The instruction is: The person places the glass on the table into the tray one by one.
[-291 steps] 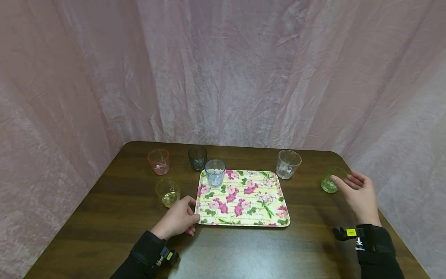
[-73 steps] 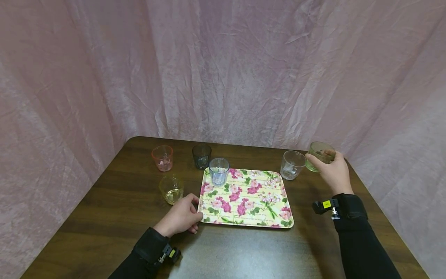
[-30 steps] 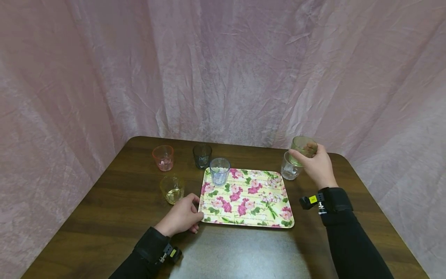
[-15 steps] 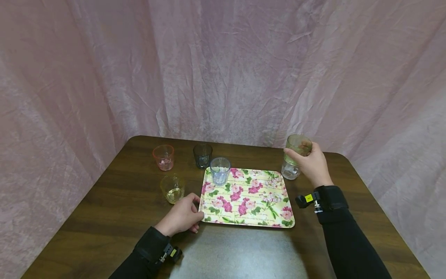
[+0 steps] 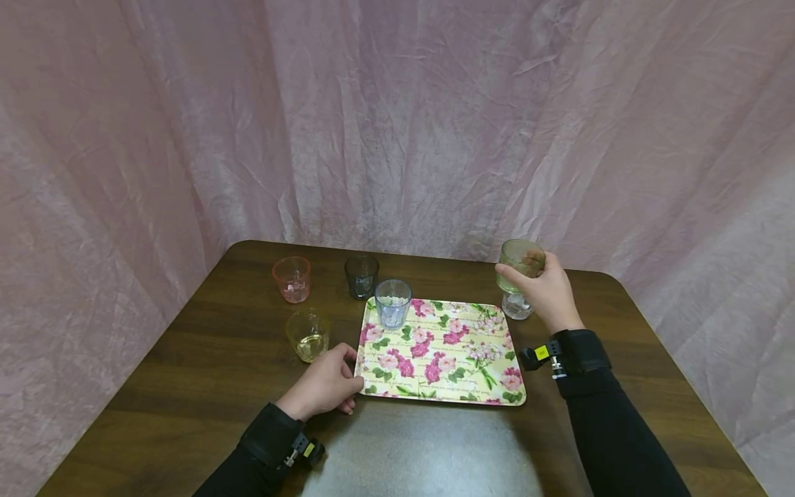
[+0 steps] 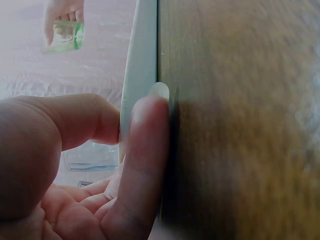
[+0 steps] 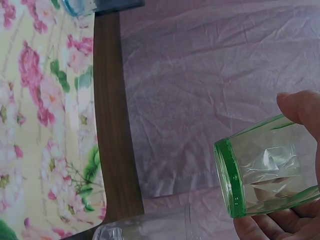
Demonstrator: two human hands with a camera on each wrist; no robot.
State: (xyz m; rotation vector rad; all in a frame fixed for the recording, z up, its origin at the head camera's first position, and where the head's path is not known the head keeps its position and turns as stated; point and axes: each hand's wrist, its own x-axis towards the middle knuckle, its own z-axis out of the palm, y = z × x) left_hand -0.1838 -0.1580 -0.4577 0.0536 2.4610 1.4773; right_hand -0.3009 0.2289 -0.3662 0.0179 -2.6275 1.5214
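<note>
My right hand [image 5: 549, 293] grips a green tinted glass [image 5: 515, 257], thumb on one side and fingers on the other. It is held up in the air, overlapping a clear glass [image 5: 517, 308] that stands behind the tray's right corner. In the right wrist view the green glass [image 7: 265, 172] has its thick base toward the tray, and the clear glass [image 7: 150, 227] shows at the bottom. My left hand [image 5: 323, 383] pinches the left edge of a flowered tray [image 5: 462, 376] near its front corner. A bluish glass [image 5: 393, 307] stands on the tray's back left corner.
Left of the tray stand a pink glass [image 5: 292, 281] and a yellow glass [image 5: 308, 338]. A dark grey glass [image 5: 361, 279] is just behind the bluish one. The wooden table [image 5: 186, 386] ends at a pink curtain [image 5: 397, 138].
My right hand has taken the green glass from the table's right side, lifted it and carried it left over the clear glass. My left hand stays at the tray's edge.
</note>
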